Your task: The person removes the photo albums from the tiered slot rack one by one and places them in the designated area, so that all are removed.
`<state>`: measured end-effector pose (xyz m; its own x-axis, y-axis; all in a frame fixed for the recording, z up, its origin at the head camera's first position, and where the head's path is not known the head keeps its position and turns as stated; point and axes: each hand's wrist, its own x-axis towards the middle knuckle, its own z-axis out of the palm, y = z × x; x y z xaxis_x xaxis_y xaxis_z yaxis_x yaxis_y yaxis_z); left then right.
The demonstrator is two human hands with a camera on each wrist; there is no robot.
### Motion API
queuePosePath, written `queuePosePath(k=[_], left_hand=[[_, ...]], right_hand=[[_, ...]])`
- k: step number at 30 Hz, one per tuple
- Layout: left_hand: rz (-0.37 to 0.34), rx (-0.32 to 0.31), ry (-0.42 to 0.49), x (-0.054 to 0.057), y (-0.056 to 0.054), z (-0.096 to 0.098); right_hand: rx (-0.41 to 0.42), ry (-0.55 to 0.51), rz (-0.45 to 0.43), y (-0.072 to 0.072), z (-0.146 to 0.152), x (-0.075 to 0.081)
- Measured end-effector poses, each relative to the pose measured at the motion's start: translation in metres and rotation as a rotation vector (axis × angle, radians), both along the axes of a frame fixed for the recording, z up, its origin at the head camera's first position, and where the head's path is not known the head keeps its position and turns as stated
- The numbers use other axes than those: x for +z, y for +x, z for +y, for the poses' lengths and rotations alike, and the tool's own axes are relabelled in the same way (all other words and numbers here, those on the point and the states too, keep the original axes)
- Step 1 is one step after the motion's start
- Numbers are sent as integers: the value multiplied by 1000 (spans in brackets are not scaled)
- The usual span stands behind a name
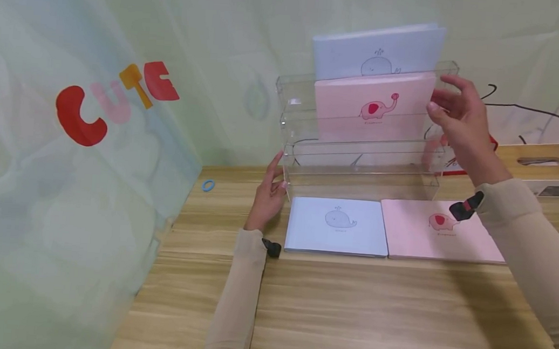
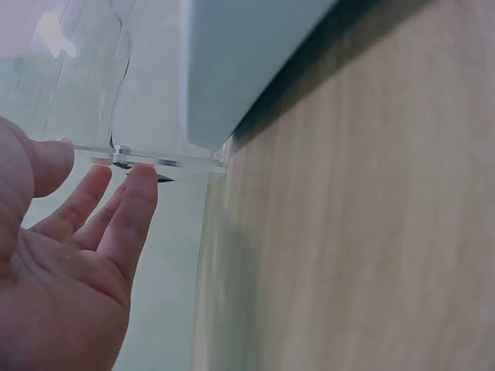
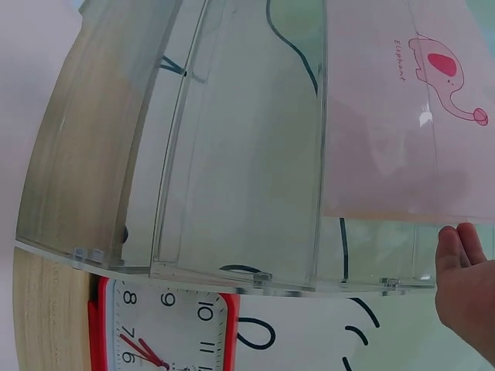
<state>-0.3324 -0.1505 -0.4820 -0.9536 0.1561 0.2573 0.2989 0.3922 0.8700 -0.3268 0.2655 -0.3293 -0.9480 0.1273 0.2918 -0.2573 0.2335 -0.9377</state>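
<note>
A clear stepped rack (image 1: 358,166) stands on the table, with a pink elephant booklet (image 1: 352,109) upright in an upper tier. Behind it, a blue whale booklet (image 1: 341,57) stands in the top tier. My right hand (image 1: 468,120) is at the right edge of the upright pink booklet; in the right wrist view its fingertips (image 3: 448,243) touch that edge. At the rack's left side panel, my left hand (image 1: 268,201) rests extended fingertips (image 2: 141,182) against the clear plastic. In front of the rack lie another blue whale booklet (image 1: 336,232) and another pink elephant booklet (image 1: 416,238).
Behind the rack's right side is a red-framed clock (image 3: 170,317), with a wooden-topped tissue box (image 1: 509,158) farther right. A small blue ring (image 1: 208,185) lies at the table's left. Printed fabric hangs behind, with letters (image 1: 88,128) on the left.
</note>
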Motion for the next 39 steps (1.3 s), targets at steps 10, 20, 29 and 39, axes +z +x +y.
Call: queuePosePath(k=[10, 20, 29, 39], left_hand=[[4, -4, -3, 0, -1, 1], [9, -1, 3, 0, -1, 0], [5, 4, 3, 0, 0, 0], [12, 8, 7, 1, 1, 1]], right_hand=[[-4, 0, 31, -4, -3, 3], [1, 68, 85, -10, -1, 8], [6, 132, 107, -14, -5, 15], [33, 72, 112, -26, -9, 24]])
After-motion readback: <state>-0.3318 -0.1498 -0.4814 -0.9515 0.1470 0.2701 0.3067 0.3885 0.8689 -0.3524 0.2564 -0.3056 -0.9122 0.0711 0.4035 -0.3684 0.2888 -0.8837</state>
